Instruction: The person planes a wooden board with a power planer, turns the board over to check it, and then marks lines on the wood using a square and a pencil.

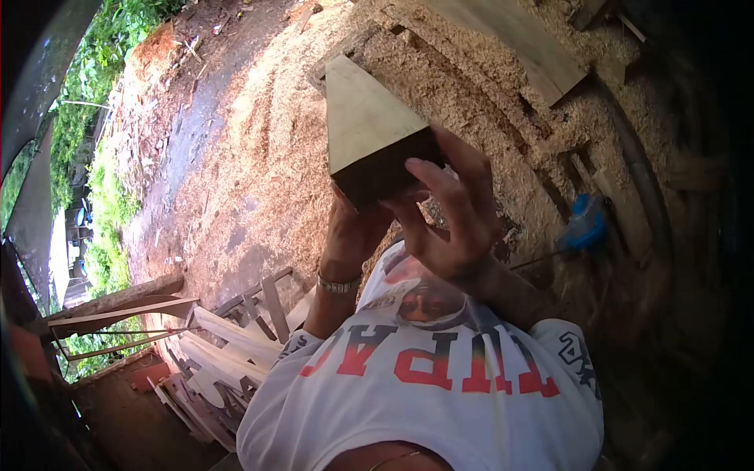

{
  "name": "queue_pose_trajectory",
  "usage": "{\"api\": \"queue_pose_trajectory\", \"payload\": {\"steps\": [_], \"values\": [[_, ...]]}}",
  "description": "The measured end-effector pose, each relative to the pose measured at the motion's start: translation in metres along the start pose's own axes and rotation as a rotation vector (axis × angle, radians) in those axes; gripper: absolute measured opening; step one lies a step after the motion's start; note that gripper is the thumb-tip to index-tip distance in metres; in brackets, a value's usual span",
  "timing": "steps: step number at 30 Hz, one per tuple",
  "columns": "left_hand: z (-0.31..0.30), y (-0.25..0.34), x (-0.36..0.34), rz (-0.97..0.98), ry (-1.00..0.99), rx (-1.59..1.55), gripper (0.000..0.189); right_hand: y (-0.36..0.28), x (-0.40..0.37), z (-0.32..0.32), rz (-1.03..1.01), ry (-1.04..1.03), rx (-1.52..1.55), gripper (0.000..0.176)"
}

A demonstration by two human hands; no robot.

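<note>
A squared wooden block (373, 114) is held up in front of my chest, its pale long face upward and its dark end face toward me. My left hand (357, 231), with a metal watch (338, 286) at the wrist, grips the block from below; most of its fingers are hidden behind the wood. My right hand (459, 208) holds the block's right side near the close end, one finger along the side and another fingertip against the end face.
Wood shavings (267, 141) cover the ground. A wide board (510, 43) lies at upper right, and a blue object (585, 222) sits at right. Cut wood pieces (228, 353) are piled at lower left beside a timber frame (118, 310). Green plants (75, 133) grow beyond.
</note>
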State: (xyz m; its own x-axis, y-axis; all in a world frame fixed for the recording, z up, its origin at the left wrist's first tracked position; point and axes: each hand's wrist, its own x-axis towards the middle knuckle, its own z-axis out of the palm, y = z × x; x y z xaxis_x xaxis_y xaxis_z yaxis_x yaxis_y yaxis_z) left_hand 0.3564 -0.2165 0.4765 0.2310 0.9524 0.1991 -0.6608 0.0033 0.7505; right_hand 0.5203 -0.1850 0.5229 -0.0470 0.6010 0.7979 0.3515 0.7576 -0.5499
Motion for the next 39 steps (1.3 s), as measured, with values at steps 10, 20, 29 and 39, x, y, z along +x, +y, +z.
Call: {"api": "queue_pose_trajectory", "payload": {"steps": [10,20,29,39], "values": [[-0.013,-0.005,-0.009,-0.084,0.159,-0.078,0.079,0.004,0.0,0.004,-0.02,0.067,0.03,0.045],[-0.003,-0.014,0.007,-0.019,0.088,-0.053,0.074,0.007,0.002,-0.001,0.008,0.033,-0.058,0.041],[0.015,-0.006,0.027,-0.056,0.052,-0.076,0.073,0.008,0.004,0.0,0.05,0.065,-0.088,0.041],[0.012,-0.01,0.029,-0.06,0.033,-0.089,0.072,0.009,0.005,-0.002,0.061,0.051,-0.057,0.043]]}}
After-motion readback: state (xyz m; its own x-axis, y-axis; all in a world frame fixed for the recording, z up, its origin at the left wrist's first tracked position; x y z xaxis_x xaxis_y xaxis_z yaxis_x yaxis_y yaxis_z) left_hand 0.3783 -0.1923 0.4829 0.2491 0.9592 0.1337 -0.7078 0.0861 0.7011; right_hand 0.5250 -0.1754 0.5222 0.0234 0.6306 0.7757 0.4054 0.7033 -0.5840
